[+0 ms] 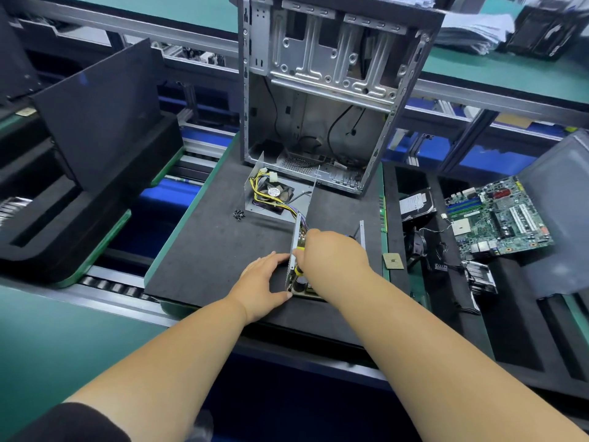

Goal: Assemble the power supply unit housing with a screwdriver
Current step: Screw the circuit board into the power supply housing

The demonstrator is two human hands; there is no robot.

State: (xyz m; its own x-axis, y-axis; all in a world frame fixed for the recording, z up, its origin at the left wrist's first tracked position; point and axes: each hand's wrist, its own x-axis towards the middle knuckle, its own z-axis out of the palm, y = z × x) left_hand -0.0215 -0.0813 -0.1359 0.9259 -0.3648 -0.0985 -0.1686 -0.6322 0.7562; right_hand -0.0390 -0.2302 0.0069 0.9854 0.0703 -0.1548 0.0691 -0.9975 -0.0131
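The open power supply housing base [294, 250] lies on the black foam mat [223, 250], its circuit board partly hidden under my hands. My left hand [264, 282] grips the housing's left metal wall with fingers and thumb. My right hand [322, 250] is curled round a screwdriver with a yellow and black handle [299, 269] inside the housing; the tip is hidden. The housing's cover half [277, 196] with a fan and yellow wire bundle lies farther back. A small heap of black screws [239, 215] sits left of it.
An empty computer case [318, 90] stands upright at the back of the mat. To the right lie a CPU chip [393, 260], a hard drive [416, 205], a green motherboard [497, 215] and cables. Black foam trays [79, 154] fill the left side.
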